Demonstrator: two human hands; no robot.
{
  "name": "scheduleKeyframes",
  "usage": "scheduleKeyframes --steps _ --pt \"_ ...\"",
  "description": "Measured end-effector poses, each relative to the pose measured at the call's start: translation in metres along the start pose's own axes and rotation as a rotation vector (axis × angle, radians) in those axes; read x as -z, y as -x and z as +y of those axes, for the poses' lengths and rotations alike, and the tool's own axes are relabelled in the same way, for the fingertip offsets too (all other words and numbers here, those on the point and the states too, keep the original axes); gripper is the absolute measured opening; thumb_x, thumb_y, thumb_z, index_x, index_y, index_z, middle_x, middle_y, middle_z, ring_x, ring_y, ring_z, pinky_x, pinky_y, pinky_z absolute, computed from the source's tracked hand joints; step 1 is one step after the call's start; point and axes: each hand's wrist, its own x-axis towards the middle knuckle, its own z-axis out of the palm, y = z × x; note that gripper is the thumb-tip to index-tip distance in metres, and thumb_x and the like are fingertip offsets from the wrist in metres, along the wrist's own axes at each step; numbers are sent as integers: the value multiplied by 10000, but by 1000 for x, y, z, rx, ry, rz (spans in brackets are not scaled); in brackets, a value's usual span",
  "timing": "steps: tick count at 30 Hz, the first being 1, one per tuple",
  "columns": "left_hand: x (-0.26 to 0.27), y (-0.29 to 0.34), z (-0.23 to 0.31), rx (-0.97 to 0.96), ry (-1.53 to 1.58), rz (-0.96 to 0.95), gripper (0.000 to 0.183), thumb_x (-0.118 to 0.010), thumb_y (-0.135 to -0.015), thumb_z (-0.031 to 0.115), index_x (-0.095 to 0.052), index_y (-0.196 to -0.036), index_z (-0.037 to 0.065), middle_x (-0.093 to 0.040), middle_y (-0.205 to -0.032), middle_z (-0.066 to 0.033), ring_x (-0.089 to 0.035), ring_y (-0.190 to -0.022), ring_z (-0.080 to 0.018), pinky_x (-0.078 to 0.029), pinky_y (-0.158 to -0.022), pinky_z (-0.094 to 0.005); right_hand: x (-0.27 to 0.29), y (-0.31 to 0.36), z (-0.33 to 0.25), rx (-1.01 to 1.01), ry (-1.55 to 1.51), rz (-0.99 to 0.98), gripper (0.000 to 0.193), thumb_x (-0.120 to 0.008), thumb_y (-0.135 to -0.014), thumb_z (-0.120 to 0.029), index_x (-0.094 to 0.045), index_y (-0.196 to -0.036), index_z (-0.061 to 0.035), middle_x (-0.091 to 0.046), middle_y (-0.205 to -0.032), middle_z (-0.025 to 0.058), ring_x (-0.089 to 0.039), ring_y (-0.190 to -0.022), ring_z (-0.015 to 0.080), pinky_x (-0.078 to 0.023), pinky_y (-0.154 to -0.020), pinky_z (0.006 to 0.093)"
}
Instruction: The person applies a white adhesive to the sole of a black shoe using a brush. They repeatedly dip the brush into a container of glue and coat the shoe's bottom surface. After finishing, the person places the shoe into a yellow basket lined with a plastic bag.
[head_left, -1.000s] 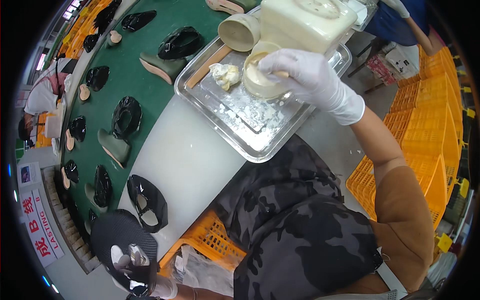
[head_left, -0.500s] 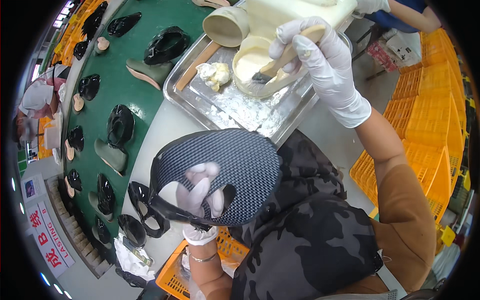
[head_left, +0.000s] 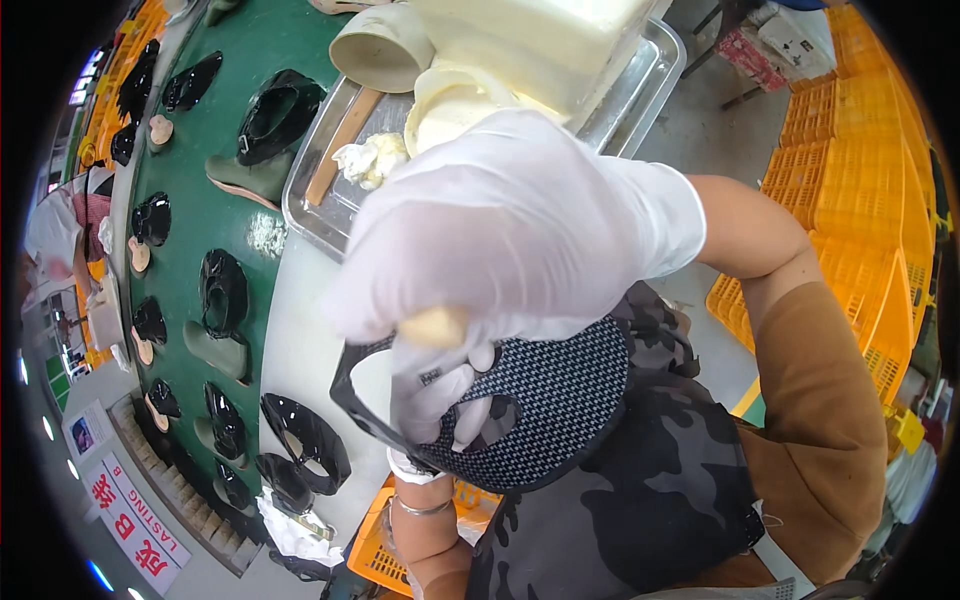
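The right hand point(head_left: 500, 225), in a white glove, is bent closed around a wooden stick point(head_left: 435, 327). Only the blunt end peeks out, so I can't tell what the other end touches. Below that big hand is a black woven shoe piece point(head_left: 565, 390), its top part covered up. The left hand point(head_left: 438, 405) holds it from below, with curled fingers showing through its holes; the rest is mostly hidden. The right hand also blocks part of a cup point(head_left: 455, 78) of creamy paste and the metal tray point(head_left: 318, 222) on the white counter point(head_left: 300, 345).
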Motion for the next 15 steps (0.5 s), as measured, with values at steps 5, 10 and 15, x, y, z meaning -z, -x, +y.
scheduleKeyframes --steps 5,10,15 --pt "3 6 3 -39 -79 71 261 -423 -788 7 -426 -998 -149 -517 -767 -143 -344 -323 -86 -292 -303 -199 25 24 -6 -160 71 -48 153 -666 -790 -215 -595 -870 -106 -621 -840 40 -608 -713 235 -481 -610 275" --pt "19 3 -2 -77 -284 -45 286 -434 -825 53 -429 -1055 -115 -476 -562 -101 -346 -336 -99 -287 -306 -216 18 20 -10 -102 -103 140 96 -596 -860 -139 -554 -887 -57 -625 -824 67 -611 -669 195 -481 -619 250" --pt "19 16 -13 -293 -359 55 316 -439 -843 64 -434 -1097 -124 -532 -671 -151 -402 -374 -134 -326 -353 -227 12 15 -9 -121 -105 111 107 -550 -889 -111 -520 -959 -35 -613 -844 72 -602 -707 168 -479 -663 252"
